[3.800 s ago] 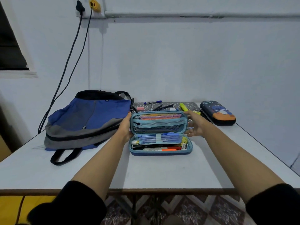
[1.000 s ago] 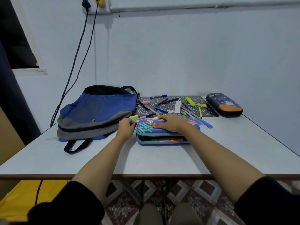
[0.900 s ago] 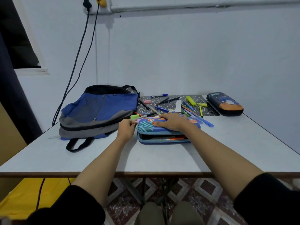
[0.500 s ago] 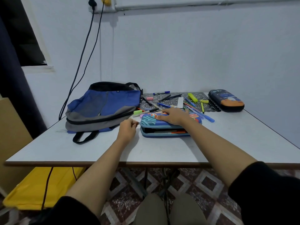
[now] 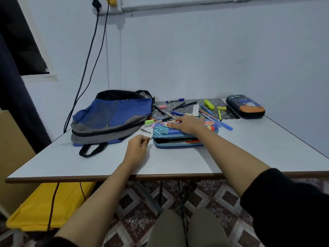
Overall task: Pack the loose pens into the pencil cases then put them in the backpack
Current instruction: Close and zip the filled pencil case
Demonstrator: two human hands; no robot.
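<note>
Pencil case, teal-edged with a blue, teal and orange printed lid, lies near the middle of the white table; its lid is folded down but the front seam gapes, showing dark interior and an orange pen inside. Right hand lies flat on the lid, fingers extended and spread, gripping nothing; left hand sits at the case's left front corner, thumb and fingers pinched shut on the zipper pull. Backpack, blue and grey with a black top and strap, lies flat to the left of the case, just beside it; whether its zip is open cannot be told. Loose pens, highlighters and markers are scattered behind the case across a dark patterned mat; some touch the case's far edge. Second pencil case, dark with orange and blue print, sits closed at the mat's right end, well apart from both hands.
</note>
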